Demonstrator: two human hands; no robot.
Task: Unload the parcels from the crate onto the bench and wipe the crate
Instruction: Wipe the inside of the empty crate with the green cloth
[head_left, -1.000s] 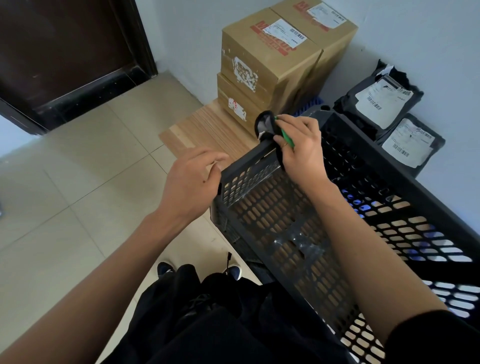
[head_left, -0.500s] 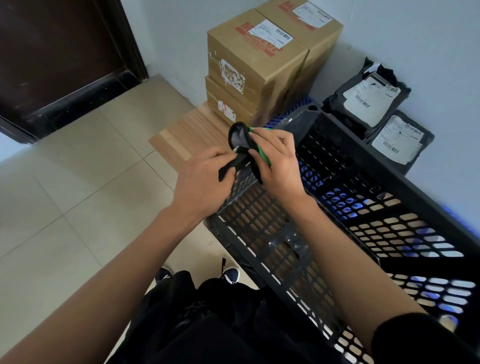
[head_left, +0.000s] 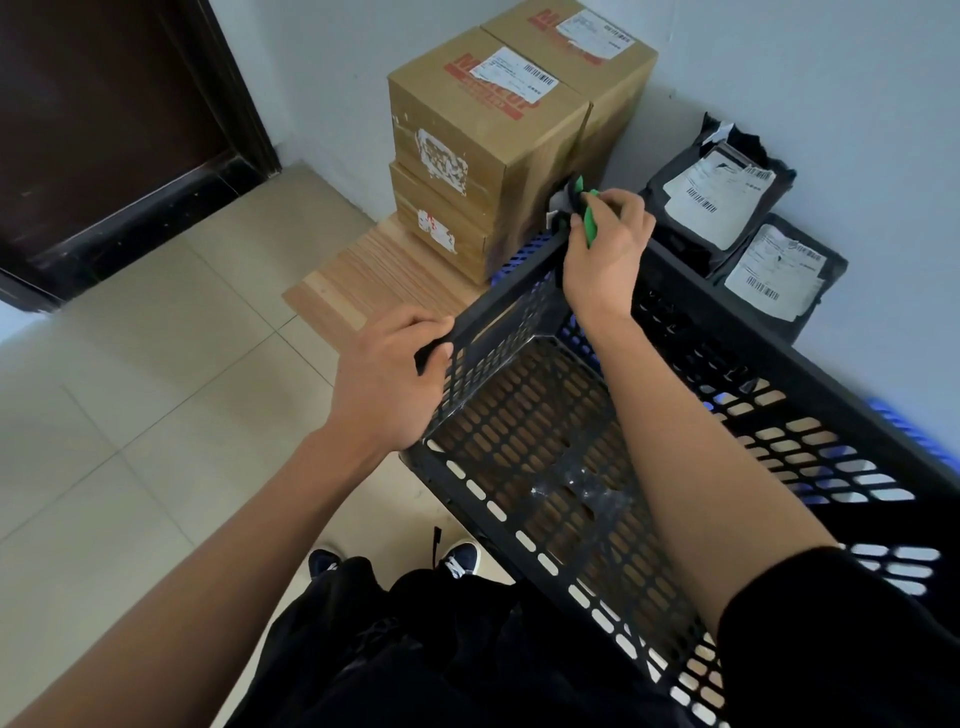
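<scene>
A black perforated plastic crate (head_left: 524, 514) stands tilted on the wooden bench (head_left: 363, 275) with nothing inside it. My left hand (head_left: 389, 384) grips the crate's near-left rim corner. At the far corner of the rim, my right hand (head_left: 605, 249) holds a black and green cloth (head_left: 582, 200) pressed against the edge. Stacked cardboard boxes (head_left: 467, 150) with shipping labels sit on the bench against the wall. Two black mailer bags (head_left: 722, 202) with white labels lie to the right of the boxes.
A dark door (head_left: 104, 130) is at the far left, above beige floor tiles (head_left: 130, 415). A blue crate (head_left: 524, 254) shows beneath the black one. My shoes (head_left: 457, 558) and dark trousers are at the bottom. A pale wall (head_left: 831, 78) runs behind the parcels.
My right hand has carried the cloth from the near-left rim to the far corner. My left hand has left the cloth and now grips the crate's rim.
</scene>
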